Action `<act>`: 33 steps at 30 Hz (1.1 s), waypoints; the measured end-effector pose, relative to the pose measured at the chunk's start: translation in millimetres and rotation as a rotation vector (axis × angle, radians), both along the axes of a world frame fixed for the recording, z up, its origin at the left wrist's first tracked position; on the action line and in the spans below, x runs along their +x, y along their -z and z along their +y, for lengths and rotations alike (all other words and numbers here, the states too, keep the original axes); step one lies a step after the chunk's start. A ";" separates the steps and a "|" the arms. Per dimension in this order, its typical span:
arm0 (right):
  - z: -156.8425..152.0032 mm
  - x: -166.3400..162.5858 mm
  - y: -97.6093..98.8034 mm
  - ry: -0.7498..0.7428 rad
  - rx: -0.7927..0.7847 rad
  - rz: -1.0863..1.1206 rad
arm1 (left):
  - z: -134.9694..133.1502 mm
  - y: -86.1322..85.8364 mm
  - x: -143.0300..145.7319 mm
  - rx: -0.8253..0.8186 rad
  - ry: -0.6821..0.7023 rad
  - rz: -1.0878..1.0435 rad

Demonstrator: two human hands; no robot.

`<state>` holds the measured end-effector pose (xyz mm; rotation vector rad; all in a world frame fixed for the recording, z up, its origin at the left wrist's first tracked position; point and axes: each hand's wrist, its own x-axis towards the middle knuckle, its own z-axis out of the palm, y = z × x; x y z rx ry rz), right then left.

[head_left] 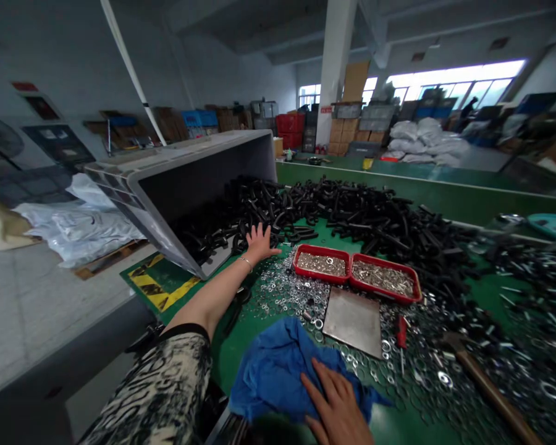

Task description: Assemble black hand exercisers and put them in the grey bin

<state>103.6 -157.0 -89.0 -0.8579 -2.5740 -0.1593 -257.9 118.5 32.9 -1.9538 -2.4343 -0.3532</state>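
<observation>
My left hand [258, 245] reaches out with its fingers spread, at the near edge of a heap of black curved parts [301, 204]. Nothing shows in its grasp. My right hand [338, 405] lies on a crumpled blue cloth [278, 364] at the front of the green table, fingers stretched out and apart. Just beyond the cloth is a flat square metal plate [353, 321]. Loose metal rings and washers [278, 293] are scattered between my left hand and the plate.
A grey crate [160, 216] lies on its side at the left, black parts spilling out. Two red trays [351, 267] hold small metal pieces. A red-handled screwdriver [401, 334] and a hammer [486, 383] lie at the right. White sacks [421, 139] are piled behind.
</observation>
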 end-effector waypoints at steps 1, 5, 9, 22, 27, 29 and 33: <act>3.0 0.2 3.6 -0.014 0.043 0.001 | 15.2 1.5 -5.3 -0.040 0.003 0.037; 10.2 0.7 17.1 -0.033 0.144 0.018 | 50.5 17.0 -19.9 -0.165 -0.011 0.051; 4.6 -1.4 21.1 0.038 0.034 0.031 | 36.6 40.9 -13.5 -0.043 -0.018 0.114; -6.0 -2.2 -14.0 0.013 -0.181 0.045 | -64.6 26.3 31.1 0.108 0.123 -0.188; -10.0 -2.0 -18.2 0.020 -0.216 0.052 | -50.8 -17.0 36.5 0.276 0.040 -0.320; -10.1 -2.1 -18.0 0.023 -0.223 0.057 | -50.7 -26.4 41.7 0.301 0.072 -0.350; -9.5 -2.2 -17.6 0.016 -0.226 0.066 | -70.6 -12.2 61.3 0.184 0.247 -0.340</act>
